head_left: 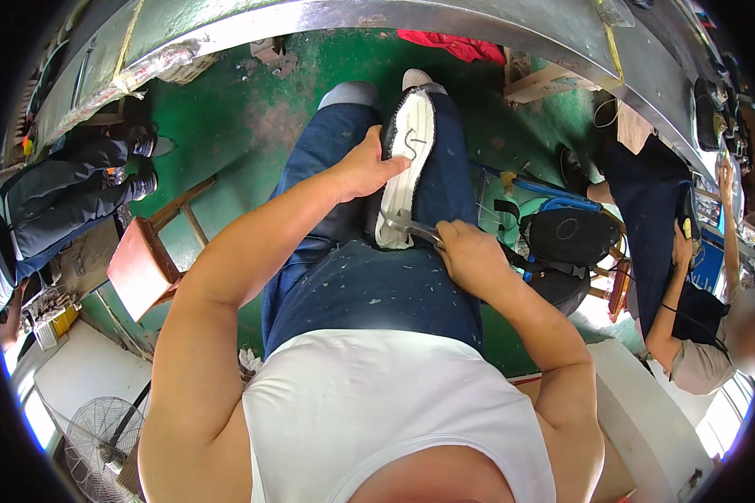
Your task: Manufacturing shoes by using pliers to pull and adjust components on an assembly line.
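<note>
A shoe [410,180] lies bottom up along my thighs, its pale underside facing me and a dark edge running round it. A dark curved line or cord shows on the sole near the toe half. My left hand [367,170] grips the shoe's left side, thumb laid on the underside, fingers hidden beneath. In my right hand [470,253] is a pair of metal pincers [419,229], gripped by the handle. Their head rests at the heel end of the shoe. Whether the jaws pinch anything is too small to make out.
A metal-edged bench [352,18] curves across the far side. At left stands a wooden stool [147,267]; a fan [105,427] is at lower left. Right of my legs is a black bag [572,236]. Another person [688,327] works at right, another [67,193] at left.
</note>
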Demonstrator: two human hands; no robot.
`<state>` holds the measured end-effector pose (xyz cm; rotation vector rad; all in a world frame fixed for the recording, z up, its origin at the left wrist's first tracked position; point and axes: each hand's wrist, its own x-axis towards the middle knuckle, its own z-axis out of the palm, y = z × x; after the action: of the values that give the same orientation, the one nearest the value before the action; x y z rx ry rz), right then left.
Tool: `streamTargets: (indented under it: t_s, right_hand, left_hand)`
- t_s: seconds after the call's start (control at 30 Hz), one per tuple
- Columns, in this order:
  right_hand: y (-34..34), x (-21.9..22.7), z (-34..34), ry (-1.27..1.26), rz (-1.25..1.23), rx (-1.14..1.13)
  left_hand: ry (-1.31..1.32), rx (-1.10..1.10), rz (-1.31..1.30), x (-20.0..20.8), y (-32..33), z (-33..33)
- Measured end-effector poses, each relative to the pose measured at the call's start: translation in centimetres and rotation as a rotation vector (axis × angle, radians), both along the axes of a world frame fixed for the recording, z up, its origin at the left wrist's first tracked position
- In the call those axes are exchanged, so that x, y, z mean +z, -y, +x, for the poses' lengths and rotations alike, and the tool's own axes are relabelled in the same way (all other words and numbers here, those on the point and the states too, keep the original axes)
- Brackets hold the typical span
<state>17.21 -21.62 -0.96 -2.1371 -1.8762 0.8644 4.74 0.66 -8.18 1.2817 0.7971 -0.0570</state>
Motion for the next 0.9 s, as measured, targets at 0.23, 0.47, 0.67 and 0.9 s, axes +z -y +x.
streamTargets:
  t_s: [0.23,0.47,0.67,0.9]
  right_hand:
    - [0.5,-0.7,2.4,-0.467,-0.415,-0.205]
    - [2.6,-0.2,-0.5,0.038,-0.108,-0.003]
    - [3.6,0.1,-0.3,0.042,-0.211,0.107]
    - [0.7,3.1,3.8,-0.516,-0.356,-0.078]
  left_hand:
    - [0.005,-0.095,0.283,0.1,3.4,-2.5]
    - [0.121,0.101,0.125,-2.0,5.8,-3.7]
    - [0.125,-0.028,0.322,-2.0,5.5,-4.3]
    - [0.009,-0.367,0.340,1.0,4.2,-5.6]
